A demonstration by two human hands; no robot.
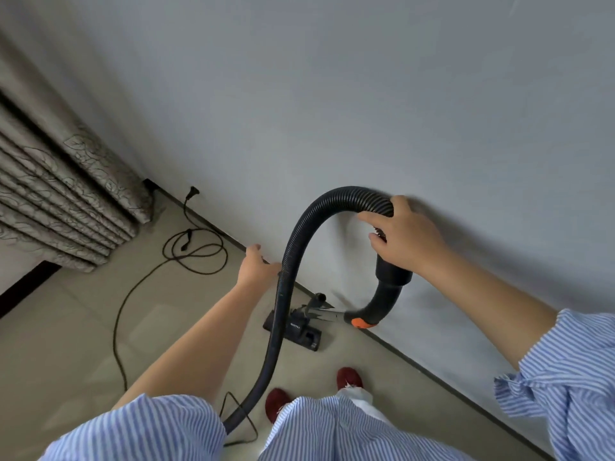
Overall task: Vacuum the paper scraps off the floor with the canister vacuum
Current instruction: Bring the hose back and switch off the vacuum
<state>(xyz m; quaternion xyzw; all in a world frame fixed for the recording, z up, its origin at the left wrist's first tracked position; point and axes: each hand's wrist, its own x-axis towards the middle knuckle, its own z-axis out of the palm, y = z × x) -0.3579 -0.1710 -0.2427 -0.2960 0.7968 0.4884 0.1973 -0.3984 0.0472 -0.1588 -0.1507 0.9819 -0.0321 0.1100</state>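
Note:
A black ribbed vacuum hose (299, 234) arcs up in front of me. My right hand (404, 234) grips its top end, just above the curved black handle (387, 294) with an orange tip. My left hand (256, 266) is beside the hose lower down, fingers around or against it; the grip itself is hidden. A black floor head (294, 329) lies on the tiles by the wall, with a metal tube end next to it. No paper scraps or canister show in the head view.
A grey wall (366, 111) runs diagonally close ahead. Patterned curtains (66, 184) hang at the left. A black power cord (189, 247) loops over the beige tiles, its plug lying by the baseboard. My red shoes (347, 377) stand near the floor head.

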